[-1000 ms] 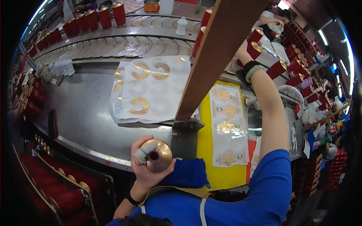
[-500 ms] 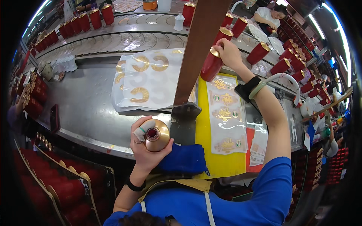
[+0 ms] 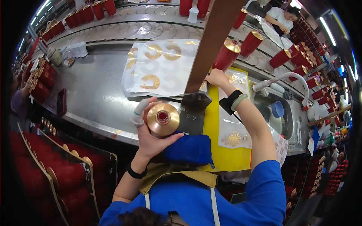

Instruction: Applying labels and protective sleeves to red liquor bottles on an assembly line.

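Observation:
My left hand [image 3: 148,140] is wrapped around a bottle [image 3: 169,124] with a gold shoulder and an uncapped red neck, seen from above. Pale covers sit on two of its fingertips. Under that wrist lies a folded blue cloth [image 3: 192,149]. My right hand [image 3: 218,78] is beside the base of a red bottle with a gold shoulder [image 3: 226,55]. Its fingers are curled and partly hidden, and I cannot make out what is between them. Beneath the right arm, a sheet of gold stickers [image 3: 234,136] rests on a yellow mat [image 3: 213,150].
A brown post [image 3: 211,49] stands between my hands. White sheets with gold curved stickers [image 3: 162,67] lie on the metal bench [image 3: 94,86]. Right are a sink with a blue cup [image 3: 277,109] and a white curved tap [image 3: 298,76]. Red bottles line the conveyor; a person [image 3: 281,19] works far right.
My right hand has left the red bottle's top and come down beside its base, the bottle staying upright. The left hand still holds its bottle. The view has shifted, revealing the sink.

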Tool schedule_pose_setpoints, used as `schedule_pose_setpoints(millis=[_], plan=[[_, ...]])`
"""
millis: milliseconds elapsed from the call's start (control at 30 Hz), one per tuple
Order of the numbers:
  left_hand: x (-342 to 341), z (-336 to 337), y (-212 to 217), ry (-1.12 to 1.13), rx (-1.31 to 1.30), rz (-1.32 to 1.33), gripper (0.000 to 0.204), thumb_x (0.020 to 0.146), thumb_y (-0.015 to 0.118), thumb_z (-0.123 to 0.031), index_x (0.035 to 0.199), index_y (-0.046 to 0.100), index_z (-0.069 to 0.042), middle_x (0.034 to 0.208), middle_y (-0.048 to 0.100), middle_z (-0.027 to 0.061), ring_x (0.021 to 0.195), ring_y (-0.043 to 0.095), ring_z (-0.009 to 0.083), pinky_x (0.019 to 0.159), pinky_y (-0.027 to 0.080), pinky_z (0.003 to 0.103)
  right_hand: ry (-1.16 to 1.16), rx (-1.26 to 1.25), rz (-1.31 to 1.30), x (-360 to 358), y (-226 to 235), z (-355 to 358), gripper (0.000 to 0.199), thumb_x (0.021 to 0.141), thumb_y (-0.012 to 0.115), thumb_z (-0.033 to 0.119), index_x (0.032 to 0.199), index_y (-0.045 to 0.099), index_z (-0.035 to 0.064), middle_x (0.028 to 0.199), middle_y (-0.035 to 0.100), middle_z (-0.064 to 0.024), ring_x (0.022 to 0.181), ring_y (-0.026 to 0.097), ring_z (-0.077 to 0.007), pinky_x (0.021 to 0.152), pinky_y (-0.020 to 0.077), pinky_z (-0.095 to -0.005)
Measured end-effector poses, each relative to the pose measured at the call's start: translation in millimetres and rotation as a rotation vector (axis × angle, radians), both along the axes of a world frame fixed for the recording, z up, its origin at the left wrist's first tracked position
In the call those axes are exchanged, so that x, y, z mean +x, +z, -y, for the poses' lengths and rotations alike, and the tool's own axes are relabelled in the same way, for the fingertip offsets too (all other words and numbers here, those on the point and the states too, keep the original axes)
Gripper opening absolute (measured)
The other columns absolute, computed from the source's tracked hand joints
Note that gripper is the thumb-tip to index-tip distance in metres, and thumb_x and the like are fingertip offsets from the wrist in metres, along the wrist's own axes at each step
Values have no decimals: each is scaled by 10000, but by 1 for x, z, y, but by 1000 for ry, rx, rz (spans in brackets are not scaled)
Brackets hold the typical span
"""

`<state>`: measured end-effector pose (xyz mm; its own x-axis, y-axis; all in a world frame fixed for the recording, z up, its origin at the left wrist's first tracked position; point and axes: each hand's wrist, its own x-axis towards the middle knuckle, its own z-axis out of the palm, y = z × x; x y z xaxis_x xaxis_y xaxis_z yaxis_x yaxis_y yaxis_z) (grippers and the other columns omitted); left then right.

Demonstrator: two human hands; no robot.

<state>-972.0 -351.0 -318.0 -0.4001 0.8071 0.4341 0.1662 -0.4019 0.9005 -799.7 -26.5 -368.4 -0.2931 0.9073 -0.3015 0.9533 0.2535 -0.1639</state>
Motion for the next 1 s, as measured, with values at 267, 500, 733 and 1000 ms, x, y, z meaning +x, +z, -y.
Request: schedule_pose_setpoints(millis=[267, 500, 733, 1000], plan=[[-25, 7, -25, -29, -230, 119, 798, 642, 965, -225, 1287, 555, 6, 1176, 676, 103, 1082, 659, 189, 973, 534, 345, 64, 187, -389, 39, 38, 24, 347, 905, 621, 291, 963, 757, -23, 839, 719, -225, 816, 718, -329, 764, 554, -425], [-48, 18, -10, -459, 3, 1300, 835, 901, 570, -711, 1279, 492, 29, 1158, 590, 176, 1067, 650, 297, 917, 588, 413, -142, -360, -1113, 89, 138, 186, 316, 1013, 621, 216, 1194, 706, -28, 817, 614, -10, 657, 577, -91, 616, 435, -208], [-52, 24, -20, -572, 62, 1439, 813, 906, 630, -620, 1376, 400, 2, 1263, 502, 199, 1197, 553, 308, 942, 579, 396, -160, -475, -1284, 89, 126, 283, 303, 986, 619, 91, 1246, 667, -57, 888, 649, -42, 743, 573, -98, 715, 459, -243], [-48, 45, 24, -241, -37, 1143, 764, 911, 609, -654, 1339, 500, -30, 1218, 611, 184, 1104, 660, 302, 915, 597, 455, 28, -409, -1393, 57, 131, 301, 373, 990, 616, 64, 1355, 628, -16, 951, 689, -37, 809, 574, -76, 761, 476, -226]])
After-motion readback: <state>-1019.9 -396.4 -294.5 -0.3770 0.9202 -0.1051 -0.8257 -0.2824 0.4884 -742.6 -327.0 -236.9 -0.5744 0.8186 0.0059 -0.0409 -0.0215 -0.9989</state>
